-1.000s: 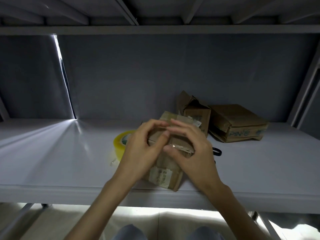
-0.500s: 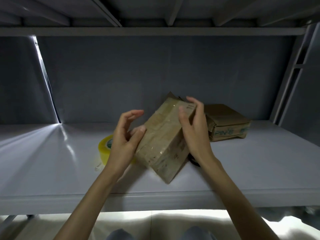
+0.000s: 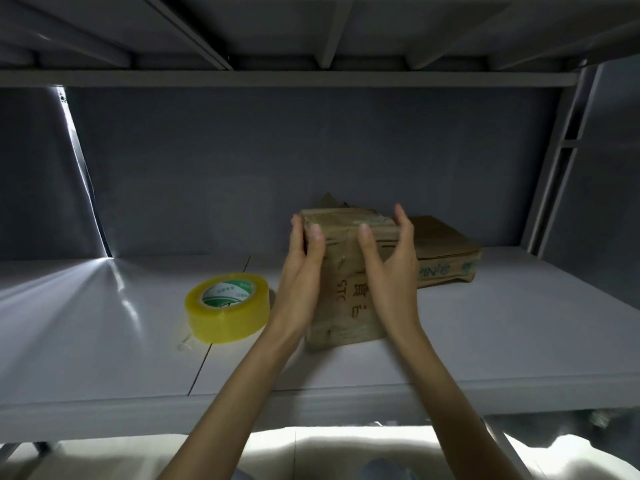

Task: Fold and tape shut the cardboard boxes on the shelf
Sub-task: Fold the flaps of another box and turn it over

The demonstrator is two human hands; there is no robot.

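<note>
1. Hands frame a taped box [image 3: 346, 299] that stands upright on a grey shelf [image 3: 104, 341], just right of centre and near the front edge.
2. Left hand [image 3: 304, 271] holds the box's left side, thumb laid on the front face near the top edge and fingers wrapped round the far side, where only their tips show.
3. Right hand [image 3: 391, 268] cups the right side, thumb pressed to the front face and fingers straight and together, rising past the top corner.
4. Tape roll [image 3: 228, 306], yellow with a green-and-white core, lies flat at the box's 9 o'clock, just beside the left wrist.
5. Second box [image 3: 446, 258], flatter and printed in blue, lies at the 2 o'clock, behind the right hand.
6. Flap [image 3: 332, 200] of a third box pokes up at 12 o'clock; the rest is hidden.
</note>
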